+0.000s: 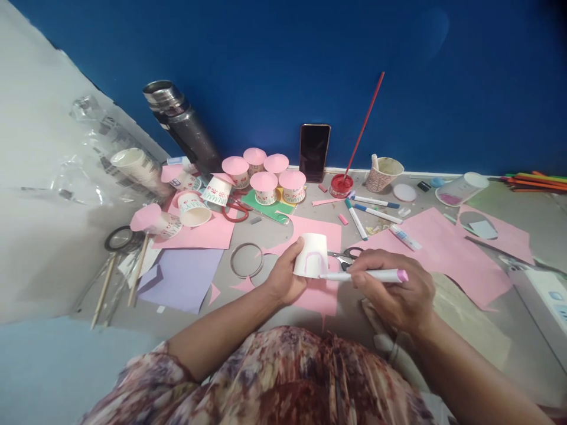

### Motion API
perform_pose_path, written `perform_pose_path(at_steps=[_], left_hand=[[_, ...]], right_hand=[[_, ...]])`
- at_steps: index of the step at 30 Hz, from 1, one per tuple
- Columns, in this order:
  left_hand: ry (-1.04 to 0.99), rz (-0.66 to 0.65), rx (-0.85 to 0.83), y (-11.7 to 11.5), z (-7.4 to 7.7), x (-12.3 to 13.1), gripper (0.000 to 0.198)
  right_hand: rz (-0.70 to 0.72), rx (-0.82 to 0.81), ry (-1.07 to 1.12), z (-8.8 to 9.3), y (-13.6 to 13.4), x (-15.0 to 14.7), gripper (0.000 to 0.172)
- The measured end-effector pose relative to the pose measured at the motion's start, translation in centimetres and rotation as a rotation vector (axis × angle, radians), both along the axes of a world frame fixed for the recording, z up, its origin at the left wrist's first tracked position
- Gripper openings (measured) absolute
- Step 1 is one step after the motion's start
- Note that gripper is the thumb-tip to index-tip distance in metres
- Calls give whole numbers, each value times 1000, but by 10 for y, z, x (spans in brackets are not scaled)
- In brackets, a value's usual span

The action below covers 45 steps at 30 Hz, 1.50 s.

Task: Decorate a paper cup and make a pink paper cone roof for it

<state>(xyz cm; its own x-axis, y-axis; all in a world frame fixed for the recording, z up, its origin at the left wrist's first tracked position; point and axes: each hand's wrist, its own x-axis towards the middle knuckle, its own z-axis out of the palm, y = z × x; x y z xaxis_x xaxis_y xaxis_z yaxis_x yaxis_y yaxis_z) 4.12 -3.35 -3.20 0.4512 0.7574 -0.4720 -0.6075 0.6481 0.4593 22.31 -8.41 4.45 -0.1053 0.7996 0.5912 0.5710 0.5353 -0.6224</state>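
My left hand (pixel 287 274) grips a white paper cup (pixel 311 251), which is upside down above the pink paper. A light purple arch outline is drawn on the cup's side, near its rim. Between the fingers of my right hand (pixel 394 289) is a marker pen (pixel 376 275) with a white barrel and a pink-purple end. Its tip meets the cup's lower right edge. Behind the pen lie black-handled scissors (pixel 343 258), partly covered. Several decorated cups with pink cone tops, such as one little cup house (pixel 266 192), stand farther back.
A steel flask (pixel 188 133) and a phone (pixel 314 152) lean near the blue wall. A red paint pot (pixel 341 186) holds a long brush. Pens lie around a glue tube (pixel 405 238). Left are purple paper (pixel 181 280), a tape ring (pixel 247 260) and stacked cups (pixel 136 168).
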Motion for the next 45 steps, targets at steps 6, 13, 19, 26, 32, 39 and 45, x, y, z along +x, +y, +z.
perform_pose_path(at_steps=[6,13,19,26,32,39,45], left_hand=[[34,29,17,-2,-1,2,32],[59,67,97,-3,-6,3,37],[78,46,128,-3,-1,4,38],[105,83,120,-3,3,5,43],[81,44,138,-3,2,3,42],[97,76,129,-2,-2,4,44],[42,55,89,-3,1,3,40]], right_hand=[[-36,63,-19,-8,2,-1,10],[141,110,2,-12,3,-2,12],[39,95,-10,-14,3,-3,7],[146,122,14,-17,3,-2,10],[-4,94,-38,-15,3,1,9],[133,138,-15,-14,3,3,9],[-28,98,-39,-8,4,2,11]])
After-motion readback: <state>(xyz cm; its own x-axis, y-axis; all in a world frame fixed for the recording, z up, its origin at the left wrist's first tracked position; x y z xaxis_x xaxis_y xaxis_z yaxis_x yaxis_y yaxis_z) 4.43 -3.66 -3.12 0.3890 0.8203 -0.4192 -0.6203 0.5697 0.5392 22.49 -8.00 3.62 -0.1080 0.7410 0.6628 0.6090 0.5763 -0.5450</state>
